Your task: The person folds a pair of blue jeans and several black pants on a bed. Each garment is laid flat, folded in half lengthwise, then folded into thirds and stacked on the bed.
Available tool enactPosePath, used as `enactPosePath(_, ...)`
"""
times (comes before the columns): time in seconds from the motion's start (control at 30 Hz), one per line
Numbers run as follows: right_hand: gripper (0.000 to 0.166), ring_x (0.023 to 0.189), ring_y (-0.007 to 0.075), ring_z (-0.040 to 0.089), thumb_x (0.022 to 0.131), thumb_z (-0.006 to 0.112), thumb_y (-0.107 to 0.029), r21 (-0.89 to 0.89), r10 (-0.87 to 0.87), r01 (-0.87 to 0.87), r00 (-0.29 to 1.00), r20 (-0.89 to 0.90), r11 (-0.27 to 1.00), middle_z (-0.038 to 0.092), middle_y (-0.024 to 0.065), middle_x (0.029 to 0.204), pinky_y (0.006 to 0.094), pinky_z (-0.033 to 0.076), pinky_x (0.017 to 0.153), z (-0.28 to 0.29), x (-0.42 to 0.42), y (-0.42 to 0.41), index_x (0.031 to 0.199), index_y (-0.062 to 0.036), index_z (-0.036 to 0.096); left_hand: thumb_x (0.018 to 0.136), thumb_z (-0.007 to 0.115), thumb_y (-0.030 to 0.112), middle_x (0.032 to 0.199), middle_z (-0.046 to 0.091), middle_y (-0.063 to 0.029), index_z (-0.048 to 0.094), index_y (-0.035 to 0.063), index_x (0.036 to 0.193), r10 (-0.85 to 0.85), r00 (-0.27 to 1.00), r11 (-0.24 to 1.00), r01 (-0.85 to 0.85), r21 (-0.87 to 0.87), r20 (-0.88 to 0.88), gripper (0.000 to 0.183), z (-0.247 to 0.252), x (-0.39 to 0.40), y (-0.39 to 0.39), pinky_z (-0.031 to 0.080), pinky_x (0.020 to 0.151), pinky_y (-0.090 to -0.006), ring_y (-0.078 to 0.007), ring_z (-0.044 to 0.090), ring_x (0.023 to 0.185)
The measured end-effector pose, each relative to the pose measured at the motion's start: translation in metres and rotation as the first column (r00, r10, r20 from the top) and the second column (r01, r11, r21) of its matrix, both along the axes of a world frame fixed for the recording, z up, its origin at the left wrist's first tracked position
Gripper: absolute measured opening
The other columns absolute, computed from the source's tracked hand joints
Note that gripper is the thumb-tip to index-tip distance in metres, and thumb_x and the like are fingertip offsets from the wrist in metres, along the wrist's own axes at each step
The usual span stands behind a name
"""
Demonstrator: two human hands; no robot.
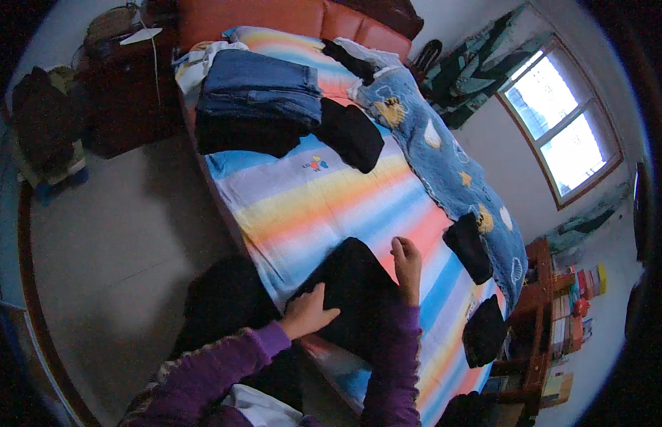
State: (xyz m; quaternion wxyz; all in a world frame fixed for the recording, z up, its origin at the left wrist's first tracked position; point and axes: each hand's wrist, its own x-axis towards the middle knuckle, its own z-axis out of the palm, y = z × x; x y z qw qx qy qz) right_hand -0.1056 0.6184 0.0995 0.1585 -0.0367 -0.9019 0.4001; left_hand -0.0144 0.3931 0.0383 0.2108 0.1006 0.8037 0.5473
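A black cloth garment [352,288] is spread near the bed's near edge, between my two forearms; its exact kind is hard to tell in the dark. My left hand [312,314] is over its left side, with thumb and forefinger spread apart and nothing seen in the grasp. Beside its right edge, my right hand [407,267] is raised above the striped bedsheet [331,208]. The fingers of that hand are curled in, and no cloth shows in them. Purple sleeves cover both my forearms.
Folded blue jeans [261,88] and a black folded garment [355,136] lie farther up the bed. Two black bundles, one upper [468,248] and one lower [484,332], lie at right by a blue blanket [432,133]. Left are a dark cabinet [128,101] and a clothes-draped chair [45,117].
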Motion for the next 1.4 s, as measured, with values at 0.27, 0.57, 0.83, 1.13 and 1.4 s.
enactPosePath(0.27, 0.025, 0.078, 0.0124, 0.055, 0.086, 0.054, -0.018, -0.08, -0.12, 0.115, 0.991, -0.051, 0.99, 0.06, 0.007, 0.084, 0.024, 0.043, 0.07, 0.002, 0.085, 0.0, 0.097, 0.0036, 0.057, 0.07, 0.067, 0.032, 0.097, 0.055, -0.0273, 0.045, -0.0064, 0.106, 0.26, 0.866, 0.965, -0.22, 0.14, -0.428, 0.057, -0.042, -0.103, 0.061, 0.045, 0.075, -0.0414, -0.0376, 0.055, 0.087)
enactPosePath(0.57, 0.026, 0.093, 0.0193, 0.056, 0.084, 0.056, -0.016, 0.051, -0.376, 0.381, 0.923, -0.087, 0.923, 0.058, 0.0126, 0.104, 0.0279, 0.044, 0.077, -0.021, 0.128, 0.021, 0.105, -0.0008, 0.056, 0.082, 0.056, 0.035, 0.083, 0.063, -0.0129, 0.06, -0.0018, 0.091, 0.176, 0.978, 0.97, -0.191, 0.148, 0.11, 0.038, -0.085, -0.127, 0.05, 0.047, 0.064, -0.0359, -0.0243, 0.06, 0.072)
enactPosePath(0.83, 0.033, 0.112, 0.0278, 0.045, 0.083, 0.054, -0.023, 0.773, 0.127, -0.089, 0.992, 0.01, 0.629, 0.048, 0.012, 0.12, 0.0454, 0.033, 0.094, -0.022, 0.087, -0.014, 0.113, -0.0086, 0.054, 0.08, 0.05, 0.052, 0.085, 0.058, -0.0279, 0.059, -0.0017, 0.077, 0.225, 0.957, 0.958, -0.251, -0.136, -0.182, 0.054, -0.039, -0.111, 0.053, 0.044, 0.069, -0.0459, -0.0404, 0.057, 0.082)
enactPosePath(1.13, 0.047, 0.103, 0.0315, 0.05, 0.08, 0.062, -0.023, 0.019, -0.319, 0.323, 0.941, -0.109, 0.946, 0.051, 0.0221, 0.111, 0.037, 0.04, 0.088, -0.062, 0.119, 0.045, 0.112, 0.0075, 0.046, 0.072, 0.057, 0.054, 0.099, 0.054, -0.0252, 0.052, -0.0059, 0.1, 0.22, 0.91, 0.914, -0.318, -0.251, -0.351, 0.066, -0.023, -0.098, 0.042, 0.044, 0.076, -0.0452, -0.0381, 0.051, 0.094)
enactPosePath(1.4, 0.037, 0.096, 0.0233, 0.054, 0.083, 0.046, -0.013, -0.334, -0.165, 0.287, 0.922, 0.35, 0.898, 0.054, 0.0147, 0.111, 0.0319, 0.046, 0.079, -0.033, 0.216, 0.019, 0.116, 0.0027, 0.049, 0.058, 0.074, 0.036, 0.122, 0.044, -0.0204, 0.03, -0.0066, 0.126, -0.291, 0.956, 0.935, 0.292, 0.202, -0.032, 0.092, -0.061, -0.101, 0.024, 0.034, 0.095, -0.0355, -0.0288, 0.043, 0.112)
